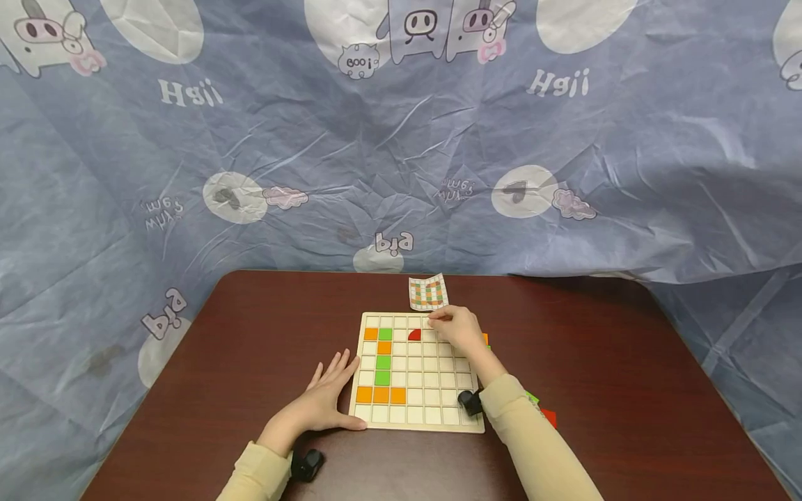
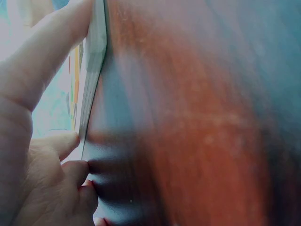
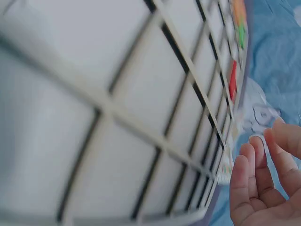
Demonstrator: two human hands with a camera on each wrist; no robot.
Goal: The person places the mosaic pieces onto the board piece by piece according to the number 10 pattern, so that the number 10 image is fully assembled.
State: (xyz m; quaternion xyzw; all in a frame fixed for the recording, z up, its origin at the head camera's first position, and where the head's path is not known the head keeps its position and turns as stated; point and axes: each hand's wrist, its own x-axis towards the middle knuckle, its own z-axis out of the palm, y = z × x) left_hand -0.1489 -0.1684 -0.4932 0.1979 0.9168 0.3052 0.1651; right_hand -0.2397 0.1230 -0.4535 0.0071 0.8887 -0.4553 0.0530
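Note:
A pale wooden grid board (image 1: 432, 422) lies on the table with orange, green and red pieces in some cells. My left hand (image 1: 322, 402) rests at its left side, fingers spread, the thumb at the near left corner; in the left wrist view the thumb and fingers touch the board's edge (image 2: 94, 52). Above the board's far right part is my right hand (image 1: 460, 328), its fingers loosely bent. The right wrist view shows the thumb near the index fingertip, with no piece visible between them. Left of this hand, a red quarter-round piece (image 1: 415, 335) sits in a cell.
A small printed pattern card (image 1: 429, 293) lies beyond the board's far edge. Right of the board, partly behind the right arm, are loose red (image 1: 548, 417), green (image 1: 532, 398) and orange (image 1: 485, 339) pieces. A patterned blue cloth (image 1: 401, 139) hangs behind the table.

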